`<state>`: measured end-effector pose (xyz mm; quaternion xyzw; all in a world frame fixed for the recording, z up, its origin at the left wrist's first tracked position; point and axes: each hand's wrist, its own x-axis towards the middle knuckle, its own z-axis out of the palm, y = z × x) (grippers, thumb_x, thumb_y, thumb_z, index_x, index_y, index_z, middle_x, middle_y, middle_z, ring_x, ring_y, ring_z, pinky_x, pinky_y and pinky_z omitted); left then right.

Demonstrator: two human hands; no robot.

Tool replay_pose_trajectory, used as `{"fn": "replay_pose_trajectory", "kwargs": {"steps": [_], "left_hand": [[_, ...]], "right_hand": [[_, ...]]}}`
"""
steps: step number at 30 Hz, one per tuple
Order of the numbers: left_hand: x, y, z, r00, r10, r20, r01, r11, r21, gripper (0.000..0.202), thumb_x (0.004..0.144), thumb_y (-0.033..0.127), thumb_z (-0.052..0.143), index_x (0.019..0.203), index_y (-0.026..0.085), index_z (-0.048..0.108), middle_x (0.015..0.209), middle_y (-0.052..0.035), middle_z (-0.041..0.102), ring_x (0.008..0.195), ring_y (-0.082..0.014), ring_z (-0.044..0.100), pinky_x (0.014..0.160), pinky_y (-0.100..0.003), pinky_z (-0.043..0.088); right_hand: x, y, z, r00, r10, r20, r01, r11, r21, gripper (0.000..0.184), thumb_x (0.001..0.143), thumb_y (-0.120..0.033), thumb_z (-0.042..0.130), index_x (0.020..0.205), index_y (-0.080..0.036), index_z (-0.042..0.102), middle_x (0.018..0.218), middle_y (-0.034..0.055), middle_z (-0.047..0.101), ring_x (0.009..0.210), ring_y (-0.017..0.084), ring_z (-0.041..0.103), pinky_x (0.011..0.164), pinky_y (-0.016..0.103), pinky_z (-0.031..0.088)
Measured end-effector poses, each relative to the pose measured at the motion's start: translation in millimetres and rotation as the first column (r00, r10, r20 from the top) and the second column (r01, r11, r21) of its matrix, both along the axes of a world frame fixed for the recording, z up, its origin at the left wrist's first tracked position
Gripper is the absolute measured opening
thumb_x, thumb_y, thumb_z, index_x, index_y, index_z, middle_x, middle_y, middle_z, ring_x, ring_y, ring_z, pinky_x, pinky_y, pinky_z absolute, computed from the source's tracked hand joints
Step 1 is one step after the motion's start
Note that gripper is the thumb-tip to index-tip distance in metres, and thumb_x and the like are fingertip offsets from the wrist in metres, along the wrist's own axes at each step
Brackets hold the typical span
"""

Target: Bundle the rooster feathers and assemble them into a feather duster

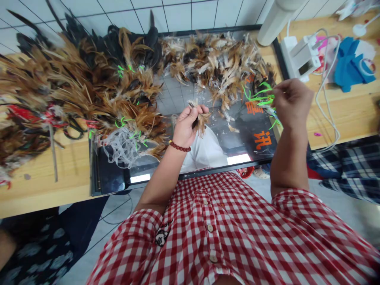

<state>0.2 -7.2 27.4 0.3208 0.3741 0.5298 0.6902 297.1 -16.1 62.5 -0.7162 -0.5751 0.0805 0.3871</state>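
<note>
My left hand [187,124], a bead bracelet on its wrist, is closed around a small bunch of brown feathers [202,123] over the middle of the dark glossy panel [184,97]. The quill ends stick up past the thumb. To the right, my right hand [292,103] has its fingers pinched together beside a tangle of bright green strands [263,97]. That hand is slightly blurred, and whatever its fingertips hold is hidden. Beyond both hands spreads a loose heap of brown and white feathers [213,59].
Large bundles of long brown and black feathers [89,79] cover the left side. A knot of clear bands [123,146] lies before them, with scissors [74,130] further left. White adapters [304,57] and a cable [329,114] sit at right. A white post [274,21] rises behind.
</note>
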Motion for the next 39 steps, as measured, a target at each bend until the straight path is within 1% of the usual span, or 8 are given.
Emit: {"fn": "replay_pose_trajectory", "kwargs": {"steps": [8,11,14,19,23,29,32,39], "left_hand": [[-1,0,-1.0,1.000,-0.015,-0.025,0.015,1.000,0.001,0.032,0.094,0.045,0.072,0.075,0.021,0.062,0.089,-0.0031,0.073,0.093,-0.0146,0.073,0.091,-0.029,0.058],[-1,0,1.3,0.999,-0.015,-0.043,0.015,1.000,0.002,0.033,0.093,0.045,0.073,0.074,0.021,0.061,0.088,-0.0028,0.073,0.090,-0.0141,0.072,0.090,-0.028,0.058],[-1,0,2.8,0.999,-0.022,-0.038,0.021,1.000,-0.011,0.032,0.093,0.041,0.073,0.072,0.021,0.061,0.087,-0.0026,0.072,0.091,-0.0141,0.071,0.091,-0.029,0.057],[-1,-2,-4.1,0.999,-0.050,-0.019,0.051,0.998,0.041,0.030,0.092,0.039,0.074,0.072,0.020,0.064,0.090,-0.0027,0.073,0.093,-0.0147,0.071,0.094,-0.031,0.055],[2,-4,-9.1,0.989,-0.131,-0.066,0.142,0.968,0.205,0.034,0.084,0.051,0.081,0.075,0.020,0.069,0.101,-0.0049,0.077,0.097,-0.0169,0.071,0.095,-0.033,0.055],[22,5,4.0,0.943,-0.137,-0.304,0.279,0.826,0.491,0.044,0.086,0.063,0.073,0.078,0.019,0.074,0.137,-0.0106,0.068,0.127,-0.0273,0.064,0.113,-0.046,0.047],[38,11,5.2,0.905,-0.196,-0.378,0.385,0.757,0.528,0.045,0.085,0.063,0.074,0.075,0.019,0.072,0.131,-0.0106,0.071,0.127,-0.0274,0.064,0.113,-0.047,0.046],[39,8,-1.8,0.937,-0.339,-0.086,0.350,0.916,0.198,0.045,0.086,0.060,0.076,0.076,0.018,0.063,0.072,0.0010,0.065,0.071,-0.0116,0.065,0.078,-0.030,0.057]], "right_hand": [[68,-4,23.4,0.934,-0.350,0.070,0.334,0.927,0.169,0.026,0.085,-0.003,0.058,0.100,-0.013,0.078,0.074,0.0088,0.071,0.057,0.014,0.057,0.058,0.033,0.042],[88,-11,28.2,0.942,-0.252,0.224,0.232,0.966,0.112,0.022,0.073,0.001,0.071,0.083,-0.017,0.080,0.067,0.0075,0.069,0.062,0.017,0.059,0.063,0.037,0.042],[98,-18,28.0,0.989,-0.148,-0.014,0.144,0.926,0.349,0.031,0.074,0.003,0.064,0.086,-0.021,0.080,0.072,0.0063,0.070,0.053,0.014,0.050,0.055,0.035,0.036],[64,-26,37.3,0.991,-0.134,-0.023,0.135,0.966,0.222,0.024,0.075,0.001,0.066,0.080,-0.020,0.078,0.061,0.0052,0.067,0.046,0.012,0.048,0.050,0.032,0.035],[9,-27,45.7,0.960,0.152,-0.236,-0.143,0.988,0.051,0.007,0.077,-0.011,0.071,0.078,-0.019,0.072,0.068,0.0028,0.070,0.055,0.009,0.054,0.056,0.028,0.038],[-41,-17,32.7,0.876,0.365,-0.315,-0.388,0.921,-0.012,0.010,0.082,-0.026,0.079,0.080,-0.018,0.074,0.072,-0.0005,0.068,0.062,0.009,0.052,0.059,0.028,0.036],[-53,-16,32.0,0.808,0.420,-0.413,-0.457,0.889,0.009,0.025,0.081,-0.041,0.086,0.080,-0.020,0.072,0.068,-0.0015,0.064,0.057,0.009,0.050,0.054,0.029,0.034],[-22,-23,35.1,0.793,0.353,-0.496,-0.406,0.914,0.002,0.037,0.074,-0.053,0.091,0.083,-0.023,0.071,0.063,-0.0025,0.063,0.053,0.010,0.052,0.051,0.029,0.039]]}}
